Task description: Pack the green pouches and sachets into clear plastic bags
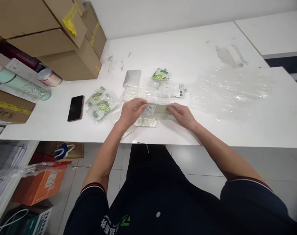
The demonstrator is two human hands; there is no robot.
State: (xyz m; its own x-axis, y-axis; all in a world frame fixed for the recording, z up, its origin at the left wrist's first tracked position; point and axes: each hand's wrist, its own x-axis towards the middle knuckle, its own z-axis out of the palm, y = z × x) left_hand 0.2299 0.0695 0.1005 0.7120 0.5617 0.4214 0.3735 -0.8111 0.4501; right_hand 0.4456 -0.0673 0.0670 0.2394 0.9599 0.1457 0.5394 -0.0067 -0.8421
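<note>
Between my two hands is a clear plastic packet with a white printed label and something pale green inside. My left hand pinches its left end, thumb on top. At the right end, the thumb and fingers of my right hand close on the packet. Beneath and behind it lie clear plastic strips with small black marks. Another flat packet sits below it near the table's front edge. Farther back are a green printed pouch, a silver-grey pouch and a white printed pouch.
Left of my hands lie several green printed pouches in clear wrap and a black phone. Crumpled clear plastic film spreads over the white table at the right. Cardboard boxes and a mint-green bottle stand at the left.
</note>
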